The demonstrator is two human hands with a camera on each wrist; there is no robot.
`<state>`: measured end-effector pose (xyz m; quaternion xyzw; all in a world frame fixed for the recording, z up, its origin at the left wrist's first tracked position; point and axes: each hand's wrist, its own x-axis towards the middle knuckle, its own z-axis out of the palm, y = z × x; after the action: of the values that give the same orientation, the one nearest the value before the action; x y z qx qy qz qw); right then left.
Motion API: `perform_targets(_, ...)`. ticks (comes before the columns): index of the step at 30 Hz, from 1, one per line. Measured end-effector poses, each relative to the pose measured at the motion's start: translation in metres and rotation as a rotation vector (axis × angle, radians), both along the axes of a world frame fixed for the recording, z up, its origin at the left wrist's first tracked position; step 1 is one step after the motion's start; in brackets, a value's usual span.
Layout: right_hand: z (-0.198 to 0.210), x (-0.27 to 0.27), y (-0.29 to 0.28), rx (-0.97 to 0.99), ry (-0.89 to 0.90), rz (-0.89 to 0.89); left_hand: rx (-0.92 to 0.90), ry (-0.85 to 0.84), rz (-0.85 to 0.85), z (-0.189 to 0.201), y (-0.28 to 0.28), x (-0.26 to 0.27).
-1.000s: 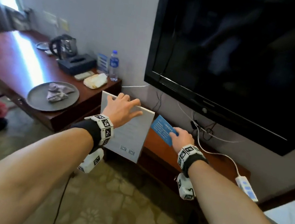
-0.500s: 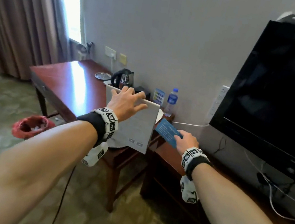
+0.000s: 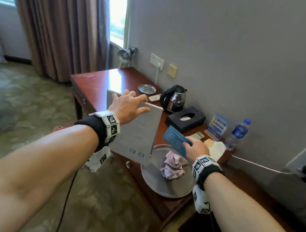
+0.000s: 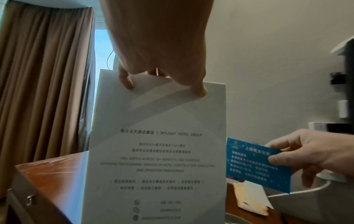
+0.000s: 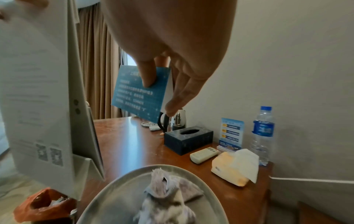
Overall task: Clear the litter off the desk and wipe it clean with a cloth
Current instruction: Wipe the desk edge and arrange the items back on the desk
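Observation:
My left hand [image 3: 127, 105] grips the top edge of a white hotel booklet [image 3: 136, 133], holding it upright above the near end of the reddish wooden desk [image 3: 100, 84]. In the left wrist view the booklet [image 4: 157, 151] hangs from my fingers [image 4: 126, 78]. My right hand [image 3: 195, 147] pinches a blue card [image 3: 174, 141] just right of the booklet; the right wrist view shows the blue card [image 5: 141, 94] between thumb and fingers. Below both lies a crumpled lilac cloth [image 3: 173, 165] on a round grey tray [image 3: 158, 182].
On the desk stand a kettle [image 3: 173, 98], a dark tissue box [image 3: 185, 118], a blue sign [image 3: 217, 125], a water bottle [image 3: 237, 133], a remote [image 5: 204, 154], a tissue pack [image 5: 233, 166] and a small metal dish [image 3: 146, 88]. A red-lined bin [image 5: 44, 204] sits on the floor at left.
My view has swung left from the television to the desk. Both hands carried the booklet and the blue card along and now hold them above the tray.

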<state>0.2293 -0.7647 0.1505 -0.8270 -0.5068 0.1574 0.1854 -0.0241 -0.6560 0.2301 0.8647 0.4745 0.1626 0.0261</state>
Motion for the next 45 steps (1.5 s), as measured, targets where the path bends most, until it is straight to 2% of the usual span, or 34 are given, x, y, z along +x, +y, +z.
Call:
perform_targets(4,-0.012,-0.019,0.094,-0.038,0.005,0.006,-0.036,0.028,0.03,-0.011,0.088,-0.023)
perform_targets(13,-0.001,-0.074,0.29,-0.029,0.053,0.052,-0.043,0.048,0.068,-0.013,0.271,-0.064)
perform_targets(24,-0.023,-0.12,0.505,0.019,0.056,-0.116,-0.006,0.093,-0.093,-0.039,0.525,-0.092)
perform_targets(28,-0.025,-0.132,0.563,0.018,0.05,-0.188,-0.027,0.086,-0.156,-0.039,0.602,-0.092)
perform_targets(34,-0.033,-0.134,0.619,-0.007,0.071,-0.303,-0.029,0.077,-0.236,-0.048,0.689,-0.071)
perform_targets(45,-0.053,-0.088,0.719,-0.043,0.115,-0.376,-0.044,0.079,-0.272,-0.052,0.807,-0.01)
